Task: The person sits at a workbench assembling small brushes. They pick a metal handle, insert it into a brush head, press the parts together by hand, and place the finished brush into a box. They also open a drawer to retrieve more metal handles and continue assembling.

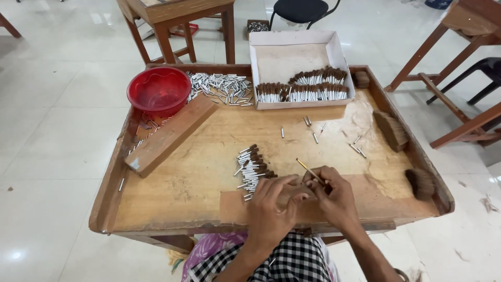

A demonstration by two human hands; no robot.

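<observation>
Between both hands (300,196), thin stick (309,170).

The wooden counter (209,156), rimmed by a raised edge, carries a red bowl (159,91), a wooden block (169,136), a heap of metal tubes (222,86), a white cardboard tray (297,60) of brush heads, a small pile of finished brush heads (253,167) and tufts of brown fibre (391,130).

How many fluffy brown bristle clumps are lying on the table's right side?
3 show plainly: a small bristle clump beside the white box, a long clump by the right rim, and a round clump near the front corner. More may be hidden.
</observation>
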